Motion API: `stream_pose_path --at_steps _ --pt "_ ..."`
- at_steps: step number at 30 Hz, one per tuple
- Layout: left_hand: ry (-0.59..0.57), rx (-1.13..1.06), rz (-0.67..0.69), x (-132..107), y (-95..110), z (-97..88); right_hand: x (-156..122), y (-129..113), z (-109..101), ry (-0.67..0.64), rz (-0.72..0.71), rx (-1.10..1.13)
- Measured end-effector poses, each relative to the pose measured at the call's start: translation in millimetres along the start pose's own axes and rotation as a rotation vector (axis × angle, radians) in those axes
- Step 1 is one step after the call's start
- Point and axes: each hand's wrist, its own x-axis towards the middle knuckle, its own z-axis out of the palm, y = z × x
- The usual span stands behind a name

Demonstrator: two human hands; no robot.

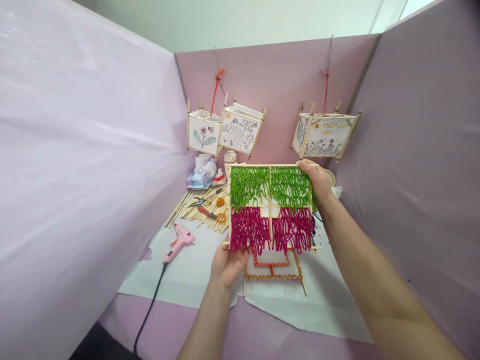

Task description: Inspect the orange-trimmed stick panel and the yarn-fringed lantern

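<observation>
The left hand [228,266] supports the lower edge of a wooden stick frame [270,205] strung with green and magenta chenille fringe, and the right hand [315,182] grips its upper right corner. The frame is held above the tabletop [187,280], partly overlapping a second stick frame [273,270] with orange trim. A pink hot glue gun [179,241] lies to the left, near loose wooden sticks [204,214] and pruning shears [198,202]. Paper lanterns [204,132] hang against a pink wall [277,65].

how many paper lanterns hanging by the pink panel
2: the left paper lantern shows flower and tree panels, the right paper lantern hangs near the corner; others could be hidden
</observation>
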Motion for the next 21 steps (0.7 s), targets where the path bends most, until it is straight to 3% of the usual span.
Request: stream_pose_path --at_steps 9,12,16,21 --pt "-0.124 0.045 0.004 4 0 -15.9 -11 -12 -6 -0.05 -0.059 -0.215" --pt "-0.147 0.089 -0.01 10 3 -22.3 -15 -12 -1 0.0 0.079 -0.202" --pt "-0.096 0.15 -0.013 16 7 -26.6 -15 -2 13 0.103 0.349 0.049" --pt "-0.045 0.222 0.021 21 7 -29.5 -8 8 25 0.276 0.432 0.219"
